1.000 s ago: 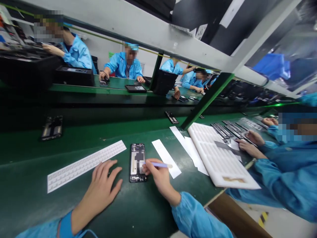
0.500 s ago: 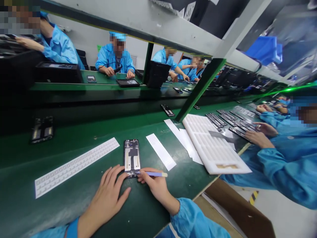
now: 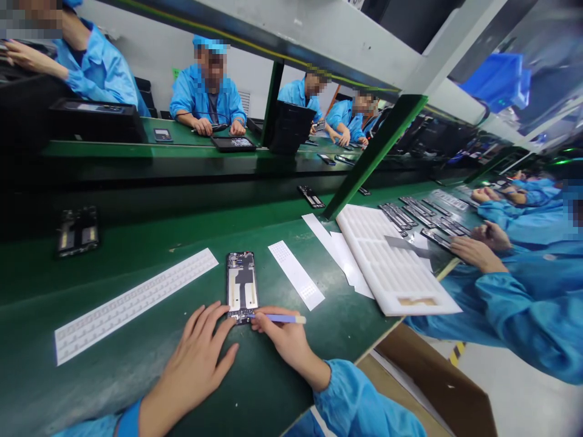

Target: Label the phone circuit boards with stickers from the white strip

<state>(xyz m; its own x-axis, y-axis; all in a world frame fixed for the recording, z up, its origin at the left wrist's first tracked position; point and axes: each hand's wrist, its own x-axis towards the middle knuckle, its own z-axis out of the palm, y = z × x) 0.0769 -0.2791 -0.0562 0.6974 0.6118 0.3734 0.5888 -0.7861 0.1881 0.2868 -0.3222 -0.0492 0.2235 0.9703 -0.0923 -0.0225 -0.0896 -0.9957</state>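
Observation:
An opened phone (image 3: 242, 284), its inner parts showing, lies face up on the green bench. My left hand (image 3: 197, 346) rests flat with fingers apart, its fingertips at the phone's lower left edge. Pinched in my right hand (image 3: 283, 337) is a pair of purple tweezers (image 3: 280, 318) with a pale end; their tip reaches the phone's lower end. What the tip touches is too small to make out. Left of the phone is a long white sticker sheet (image 3: 136, 306). A shorter white sticker sheet (image 3: 296, 275) lies to its right.
A white foam tray (image 3: 392, 261) overlaps white paper strips (image 3: 348, 267) at the right. Another opened phone (image 3: 78, 232) sits at the far left, one more (image 3: 311, 196) behind. A green post (image 3: 378, 155) rises from the bench. Co-workers sit opposite and at right, beside several phone frames (image 3: 423, 212).
The camera view has shifted slightly. My hands, the tweezers and the phone keep nearly the same positions relative to each other. At right, a co-worker's upper body has moved.

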